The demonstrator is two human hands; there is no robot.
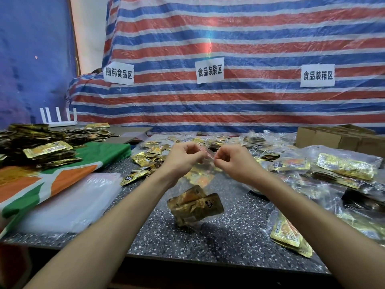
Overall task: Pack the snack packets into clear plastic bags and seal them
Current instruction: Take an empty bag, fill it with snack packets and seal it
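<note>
A clear plastic bag (205, 180) hangs in the air above the speckled table (218, 232). Gold snack packets (194, 205) sit bunched in its bottom. My left hand (184, 157) pinches the bag's top strip on the left. My right hand (233, 160) pinches the same strip on the right, the fingertips nearly meeting at the red seal line. Loose gold packets (145, 161) lie scattered on the table just beyond my left hand.
A stack of empty clear bags (68, 199) lies left on a green and orange cloth (41, 184). A heap of packets (37, 147) is far left. Filled bags (341, 170) pile up on the right, with cardboard boxes (337, 138) behind them.
</note>
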